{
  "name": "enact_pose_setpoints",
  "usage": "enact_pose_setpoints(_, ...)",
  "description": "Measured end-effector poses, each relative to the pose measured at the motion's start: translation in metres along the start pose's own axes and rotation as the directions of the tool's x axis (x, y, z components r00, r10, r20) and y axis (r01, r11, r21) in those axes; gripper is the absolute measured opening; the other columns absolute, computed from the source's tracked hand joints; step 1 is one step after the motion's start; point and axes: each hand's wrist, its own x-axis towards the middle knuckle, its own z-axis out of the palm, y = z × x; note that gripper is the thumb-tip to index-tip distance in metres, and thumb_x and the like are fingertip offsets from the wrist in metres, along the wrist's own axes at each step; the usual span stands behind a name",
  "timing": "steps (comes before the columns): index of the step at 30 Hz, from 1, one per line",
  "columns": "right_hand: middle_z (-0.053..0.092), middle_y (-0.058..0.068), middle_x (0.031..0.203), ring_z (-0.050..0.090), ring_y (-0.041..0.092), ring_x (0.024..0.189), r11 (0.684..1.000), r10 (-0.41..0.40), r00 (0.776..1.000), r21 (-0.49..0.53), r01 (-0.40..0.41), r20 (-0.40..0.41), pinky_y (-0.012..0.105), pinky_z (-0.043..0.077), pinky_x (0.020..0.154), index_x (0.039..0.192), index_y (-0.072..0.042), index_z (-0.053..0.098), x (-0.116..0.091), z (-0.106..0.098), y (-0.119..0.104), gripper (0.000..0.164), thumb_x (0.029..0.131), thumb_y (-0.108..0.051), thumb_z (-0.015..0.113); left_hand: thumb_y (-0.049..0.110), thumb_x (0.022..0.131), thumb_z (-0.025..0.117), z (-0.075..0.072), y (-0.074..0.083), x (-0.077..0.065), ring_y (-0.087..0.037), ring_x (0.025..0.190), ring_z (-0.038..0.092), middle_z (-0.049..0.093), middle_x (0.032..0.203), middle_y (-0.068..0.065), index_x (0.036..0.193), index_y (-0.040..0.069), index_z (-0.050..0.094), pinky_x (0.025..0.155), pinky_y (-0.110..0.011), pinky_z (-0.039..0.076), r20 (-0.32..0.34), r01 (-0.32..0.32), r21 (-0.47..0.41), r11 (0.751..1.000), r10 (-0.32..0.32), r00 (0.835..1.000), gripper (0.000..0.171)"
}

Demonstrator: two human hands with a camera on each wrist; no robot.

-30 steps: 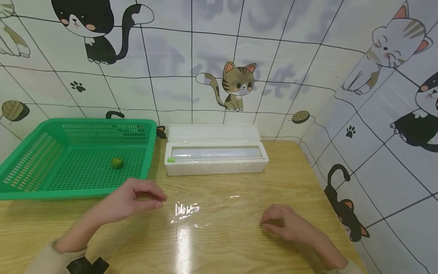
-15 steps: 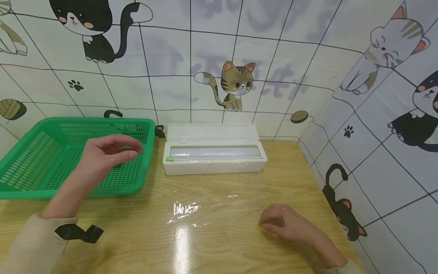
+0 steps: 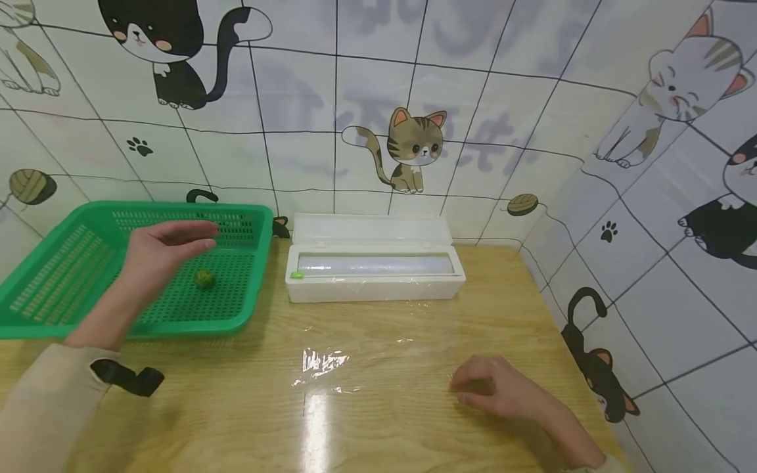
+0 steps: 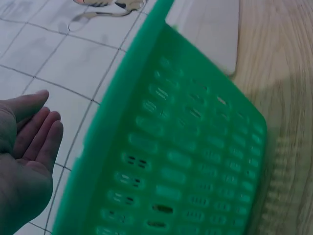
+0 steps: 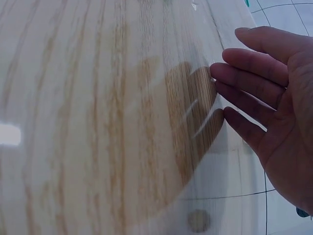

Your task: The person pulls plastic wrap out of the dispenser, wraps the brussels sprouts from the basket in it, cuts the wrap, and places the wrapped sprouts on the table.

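Observation:
My left hand (image 3: pixel 162 253) hovers over the green plastic basket (image 3: pixel 112 330), thumb and fingers apart with nothing between them. A small, round green thing (image 3: pixel 204 279) lies on the basket floor, just right of and below that hand. In the left wrist view the fingers (image 4: pixel 46 142) are loosely bent beside the basket's rim. My right hand (image 3: pixel 503 387) rests low at the right side of the table, fingers relaxed, by the edge of a sheet of clear cling film (image 3: pixel 322 361). The film stretches over the wood in front of the white cling film dispenser (image 3: pixel 375 289).
The dispenser's lid (image 3: pixel 372 228) stands up against the wall, and a green slider (image 3: pixel 297 275) sits at its left end. A cat-printed wall covering (image 3: pixel 296 157) borders the wooden table (image 3: pixel 225 407) at the back and right.
My left hand has moved from the table's middle left, over the basket, then a little further left, uncovering the round green thing. The right hand has stayed in place.

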Motion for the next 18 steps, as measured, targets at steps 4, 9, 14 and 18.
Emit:
enact_pose_setpoints(4, 0.074, -0.004, 0.102, 0.068, 0.013, 0.094, 0.999, -0.036, 0.999, 0.022, 0.037, -0.019, 0.030, 0.055, 0.084, 0.105, -0.017, 0.076, 0.000, 0.001, 0.002, 0.019, 0.088, -0.009, 0.081, 0.032, 0.095, 0.076, -0.008, -0.011, 0.004, 0.006, 0.105, 0.062, 0.072, 0.113, 0.021, 0.138, 0.007, 0.065, 0.085, -0.011, 0.047, -0.040, 0.032, 0.034, 0.999, -0.030, 0.999, 0.051)
enact_pose_setpoints(9, 0.074, -0.002, 0.101, 0.068, 0.014, 0.093, 0.997, -0.064, 0.997, 0.032, 0.065, -0.041, 0.026, 0.054, 0.085, 0.106, -0.016, 0.076, -0.001, 0.004, 0.004, 0.023, 0.085, -0.007, 0.083, 0.039, 0.095, 0.075, -0.017, -0.022, 0.011, 0.010, 0.106, 0.057, 0.067, 0.118, 0.025, 0.144, 0.009, 0.059, 0.083, -0.011, 0.045, 0.023, 0.072, 0.113, 0.991, -0.075, 0.997, 0.060)
enact_pose_setpoints(14, 0.074, -0.002, 0.103, 0.068, 0.014, 0.095, 0.998, -0.032, 0.999, 0.055, 0.033, -0.026, 0.027, 0.054, 0.087, 0.106, -0.017, 0.076, -0.001, 0.000, 0.002, 0.022, 0.087, -0.008, 0.082, 0.045, 0.095, 0.073, -0.026, -0.031, 0.022, 0.000, 0.118, 0.053, 0.063, 0.136, 0.012, 0.150, 0.008, 0.051, 0.103, -0.035, 0.043, 0.108, 0.124, 0.179, 0.976, -0.145, 0.984, 0.070)
enact_pose_setpoints(18, 0.075, -0.001, 0.104, 0.069, 0.015, 0.097, 0.996, -0.015, 1.000, 0.089, 0.016, -0.016, 0.027, 0.054, 0.089, 0.106, -0.017, 0.076, -0.003, 0.000, 0.002, 0.020, 0.089, -0.007, 0.079, 0.040, 0.098, 0.071, -0.028, -0.039, 0.028, -0.032, 0.137, 0.046, 0.048, 0.154, -0.017, 0.154, 0.001, 0.042, 0.112, -0.060, 0.034, 0.226, 0.134, 0.215, 0.967, -0.183, 0.957, 0.074)
